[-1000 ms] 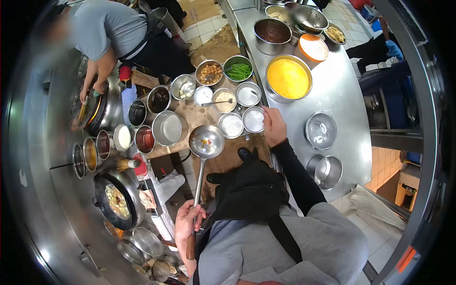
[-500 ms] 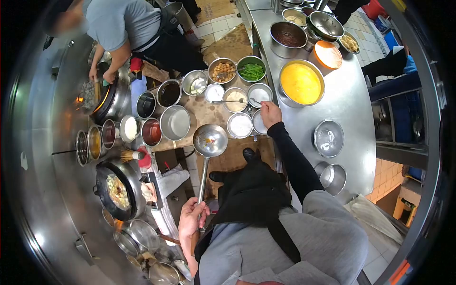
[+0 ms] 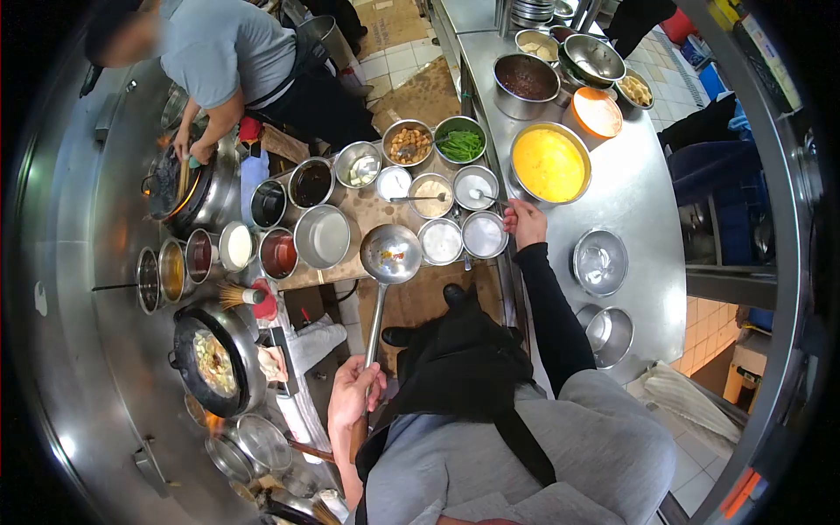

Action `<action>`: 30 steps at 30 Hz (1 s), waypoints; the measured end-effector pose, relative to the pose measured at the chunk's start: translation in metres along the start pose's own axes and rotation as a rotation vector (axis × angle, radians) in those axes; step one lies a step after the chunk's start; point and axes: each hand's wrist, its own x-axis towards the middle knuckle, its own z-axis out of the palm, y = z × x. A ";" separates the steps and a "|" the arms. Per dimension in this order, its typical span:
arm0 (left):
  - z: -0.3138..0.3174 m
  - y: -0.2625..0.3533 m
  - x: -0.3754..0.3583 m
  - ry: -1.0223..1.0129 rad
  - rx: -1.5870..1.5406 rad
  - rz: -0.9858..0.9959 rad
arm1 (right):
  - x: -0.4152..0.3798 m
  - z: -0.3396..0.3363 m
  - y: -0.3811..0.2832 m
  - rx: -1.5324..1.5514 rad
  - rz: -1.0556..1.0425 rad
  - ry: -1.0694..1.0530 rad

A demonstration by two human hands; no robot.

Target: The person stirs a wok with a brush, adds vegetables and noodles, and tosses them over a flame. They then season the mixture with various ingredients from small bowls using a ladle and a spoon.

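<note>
Long-handled steel ladle (image 3: 390, 254) with a round bowl, held out over the brown seasoning counter (image 3: 372, 213), bowl level and holding a few red and yellow bits. Gripped low on its handle by the left hand (image 3: 353, 394), fingers wrapped closed around the shaft, near the grey-shirted torso. Bowl just beside a small steel bowl of white powder (image 3: 440, 241) and a larger empty steel pot (image 3: 321, 236).

Right hand (image 3: 525, 220), at the end of a black sleeve, raised at the edge of the steel counter (image 3: 643, 201), fingers pinched on the thin handle of a small spoon (image 3: 484, 197) resting in a round steel bowl of white seasoning (image 3: 475, 186). Just beside it, another steel bowl of white powder (image 3: 483, 234) and a wide steel basin of yellow liquid (image 3: 549, 164).

Further along the seasoning counter: a steel bowl of green vegetables (image 3: 460, 139) and a steel bowl of fried brown pieces (image 3: 409, 143). At left, a black wok with pale food (image 3: 210, 360). At top left, another person in a grey shirt (image 3: 227, 52) bent over a second wok (image 3: 175, 184).
</note>
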 end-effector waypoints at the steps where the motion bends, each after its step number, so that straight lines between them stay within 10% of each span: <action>1: 0.001 0.002 0.003 0.000 0.009 -0.001 | -0.006 0.000 -0.006 -0.021 -0.033 -0.005; 6: 0.006 0.010 0.018 -0.029 0.038 -0.011 | -0.063 0.038 -0.054 -0.044 -0.062 -0.205; 13: 0.006 0.012 0.015 -0.038 0.000 -0.025 | -0.035 0.096 0.008 -0.800 -0.825 -0.272; 21: -0.007 -0.003 -0.002 0.040 -0.040 -0.039 | -0.015 0.114 0.042 -0.797 -0.682 -0.255; 30: -0.014 -0.006 0.001 0.067 -0.068 -0.022 | -0.005 0.094 0.044 -0.196 -0.018 -0.180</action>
